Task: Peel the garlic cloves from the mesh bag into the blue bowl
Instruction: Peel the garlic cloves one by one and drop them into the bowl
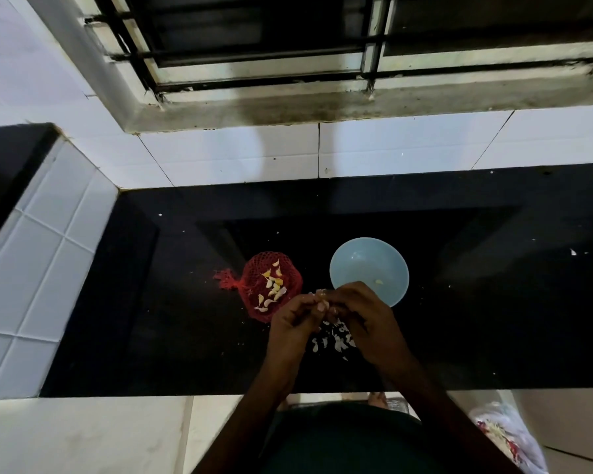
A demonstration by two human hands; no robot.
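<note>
Pinching together, our left hand [297, 325] and right hand [365, 314] hold a mostly hidden garlic clove [320, 293] just at the near rim of the blue bowl [363, 261], right hand nearer it; the mesh bag [254, 272] lies left of the bowl.

A black, glossy counter [493, 302] spans the middle of the view from 9 to 3 o'clock. Behind it, toward 12 o'clock, rises a white tiled wall [237, 155] with thin dark grout lines. Higher at 12 o'clock a stained grey sill [288, 107] runs under a window [271, 32] crossed by black bars [199, 56]; the panes look dark. At 9 o'clock a white tiled partition [48, 251] meets the counter's left end, and a dark slab [7, 159] tops it at 10 o'clock. At 7 o'clock pale floor [83, 436] shows below the counter's front edge. At 5 o'clock a crumpled clear plastic bag [507, 436] with red and white inside lies on the floor.
</note>
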